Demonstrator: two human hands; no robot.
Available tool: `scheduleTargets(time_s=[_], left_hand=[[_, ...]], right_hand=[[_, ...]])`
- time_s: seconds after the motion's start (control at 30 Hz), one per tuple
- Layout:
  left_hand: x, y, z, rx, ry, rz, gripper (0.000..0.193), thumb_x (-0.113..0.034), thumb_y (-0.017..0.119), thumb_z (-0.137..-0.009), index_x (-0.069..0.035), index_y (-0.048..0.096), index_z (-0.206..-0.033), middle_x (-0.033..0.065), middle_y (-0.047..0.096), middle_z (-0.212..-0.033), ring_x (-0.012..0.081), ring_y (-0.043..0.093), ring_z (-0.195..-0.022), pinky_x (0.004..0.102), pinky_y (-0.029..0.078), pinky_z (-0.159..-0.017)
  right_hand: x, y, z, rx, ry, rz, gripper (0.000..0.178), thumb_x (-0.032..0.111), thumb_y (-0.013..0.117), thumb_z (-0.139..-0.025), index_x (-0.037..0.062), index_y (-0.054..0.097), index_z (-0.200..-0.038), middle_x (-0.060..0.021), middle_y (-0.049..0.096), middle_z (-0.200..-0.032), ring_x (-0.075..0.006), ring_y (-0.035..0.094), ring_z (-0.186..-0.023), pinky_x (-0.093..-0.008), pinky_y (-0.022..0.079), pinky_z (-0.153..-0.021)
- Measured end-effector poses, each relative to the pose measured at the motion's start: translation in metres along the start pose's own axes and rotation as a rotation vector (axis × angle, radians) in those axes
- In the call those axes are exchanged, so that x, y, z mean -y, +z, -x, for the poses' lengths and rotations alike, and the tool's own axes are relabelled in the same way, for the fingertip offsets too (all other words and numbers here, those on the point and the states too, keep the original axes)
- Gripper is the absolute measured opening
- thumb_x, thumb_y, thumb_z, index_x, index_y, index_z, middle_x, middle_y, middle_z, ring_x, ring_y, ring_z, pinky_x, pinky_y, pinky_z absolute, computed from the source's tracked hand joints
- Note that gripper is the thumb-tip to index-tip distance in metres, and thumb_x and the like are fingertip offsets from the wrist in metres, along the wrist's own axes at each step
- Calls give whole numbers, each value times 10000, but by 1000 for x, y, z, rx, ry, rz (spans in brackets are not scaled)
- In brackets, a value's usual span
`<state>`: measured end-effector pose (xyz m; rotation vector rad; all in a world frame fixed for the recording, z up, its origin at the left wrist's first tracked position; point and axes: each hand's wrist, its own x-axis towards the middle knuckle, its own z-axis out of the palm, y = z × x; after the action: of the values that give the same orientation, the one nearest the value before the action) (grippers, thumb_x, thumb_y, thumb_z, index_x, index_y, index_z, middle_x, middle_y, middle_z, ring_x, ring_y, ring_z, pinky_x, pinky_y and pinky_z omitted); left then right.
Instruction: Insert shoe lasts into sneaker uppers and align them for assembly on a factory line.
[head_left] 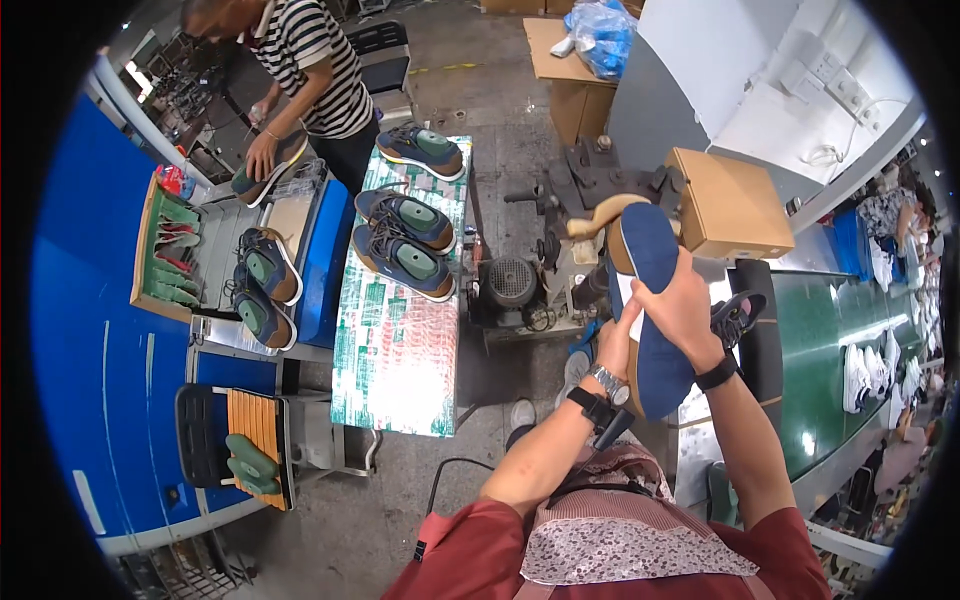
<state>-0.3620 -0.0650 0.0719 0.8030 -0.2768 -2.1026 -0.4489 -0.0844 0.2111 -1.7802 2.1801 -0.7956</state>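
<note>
Both my hands hold a shoe (661,368) in front of me, its long navy blue underside turned up, with white and tan along its edge. My left hand (618,348) grips its left side near the middle; that wrist carries a metal watch and a black band. Across the middle from the right lies my right hand (682,310), thumb over the navy surface and fingers closed round the far side. A tan curved piece (605,214) sits just beyond the shoe, at a dark machine (580,185). The shoe's upper is mostly hidden.
Several navy and brown shoes (405,262) stand on a plastic-wrapped table (395,385) to the left. Beyond it, a co-worker (320,75) in a striped shirt handles another shoe (270,170). A motor (510,283), a cardboard box (735,205) and a green conveyor (820,350) surround my hands.
</note>
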Motion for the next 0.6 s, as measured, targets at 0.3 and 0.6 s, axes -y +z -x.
scheduleTargets(time_s=[0.3,0.6], left_hand=[[-22,1,20,-29,3,-221,753,-521,754,-899,178,631,-1150,150,681,-1072,167,667,-902,318,547,-742],[-30,-1,46,31,-48,-165,646,-405,793,-900,115,627,-1245,144,696,-1192,182,666,-1047,315,535,-911]], right_hand=[[-11,13,21,-180,-13,1,812,332,830,-741,-78,447,-1327,-305,691,-980,-494,678,-917,-524,533,-811],[6,1,52,-231,9,-70,835,280,840,-739,-45,410,-1378,-302,685,-1033,-487,679,-959,-505,536,-855]])
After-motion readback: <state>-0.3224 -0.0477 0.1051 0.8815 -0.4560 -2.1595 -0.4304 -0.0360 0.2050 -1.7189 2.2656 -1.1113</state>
